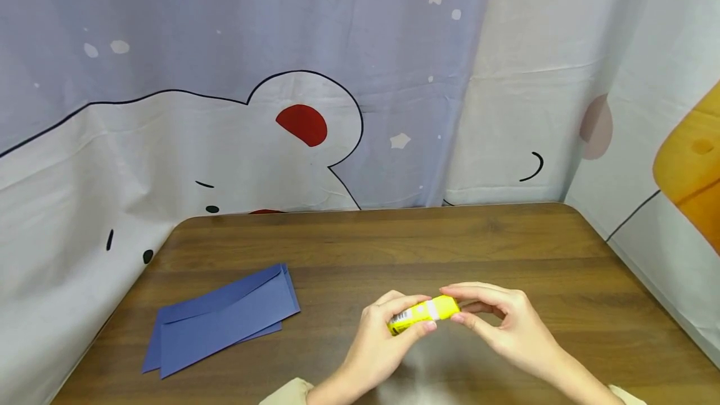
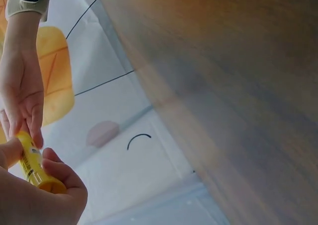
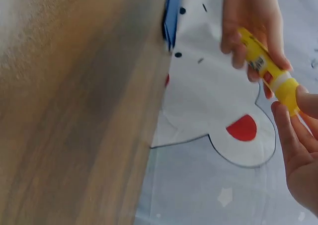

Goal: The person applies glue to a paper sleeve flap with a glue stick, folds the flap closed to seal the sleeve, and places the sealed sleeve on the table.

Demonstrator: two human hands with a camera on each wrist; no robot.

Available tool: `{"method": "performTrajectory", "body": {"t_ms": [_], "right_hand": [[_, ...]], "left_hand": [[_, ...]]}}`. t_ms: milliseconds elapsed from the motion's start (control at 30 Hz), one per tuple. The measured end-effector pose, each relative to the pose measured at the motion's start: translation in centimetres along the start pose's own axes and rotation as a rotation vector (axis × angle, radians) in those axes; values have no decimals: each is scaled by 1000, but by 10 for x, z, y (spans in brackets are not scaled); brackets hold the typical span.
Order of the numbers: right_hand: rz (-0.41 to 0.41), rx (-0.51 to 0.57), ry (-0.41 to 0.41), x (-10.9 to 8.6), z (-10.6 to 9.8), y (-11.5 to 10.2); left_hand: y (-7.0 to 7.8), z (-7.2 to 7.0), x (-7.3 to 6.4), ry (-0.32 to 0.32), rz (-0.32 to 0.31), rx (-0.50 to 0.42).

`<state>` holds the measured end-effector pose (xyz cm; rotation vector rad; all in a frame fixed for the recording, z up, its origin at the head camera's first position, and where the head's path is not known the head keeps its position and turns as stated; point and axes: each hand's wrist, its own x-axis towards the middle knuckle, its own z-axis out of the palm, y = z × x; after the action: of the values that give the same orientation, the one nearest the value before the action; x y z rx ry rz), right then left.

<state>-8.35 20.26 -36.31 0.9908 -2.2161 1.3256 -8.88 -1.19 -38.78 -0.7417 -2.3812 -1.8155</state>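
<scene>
A yellow glue stick (image 1: 412,315) with a barcode on its label is held up above the tabletop between both hands. My left hand (image 1: 378,337) grips its labelled body, thumb in front and fingers behind. At the other end my right hand (image 1: 506,324) pinches the yellow cap (image 3: 286,93) between thumb and fingertips. A white band shows between cap and body in the right wrist view. In the left wrist view the round base (image 2: 52,186) of the glue stick pokes out of my left hand.
Two blue envelopes (image 1: 230,320) lie overlapping on the left of the brown wooden table (image 1: 360,249). A printed curtain (image 1: 394,80) hangs right behind the table's back edge and along its sides.
</scene>
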Motion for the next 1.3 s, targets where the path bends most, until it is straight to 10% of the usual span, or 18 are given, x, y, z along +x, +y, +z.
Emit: {"method": "performTrajectory", "body": {"t_ms": [533, 767, 1033, 1300], "right_hand": [[-24, -23, 62, -13, 21, 3], [73, 10, 16, -8, 13, 4], [167, -263, -72, 0, -18, 11], [155, -566, -82, -6, -44, 32]], "left_hand": [[-17, 4, -3, -26, 158, 31], [-18, 7, 3, -117, 69, 24], [-14, -2, 7, -247, 147, 333], [-18, -15, 1, -21, 349, 673]]}}
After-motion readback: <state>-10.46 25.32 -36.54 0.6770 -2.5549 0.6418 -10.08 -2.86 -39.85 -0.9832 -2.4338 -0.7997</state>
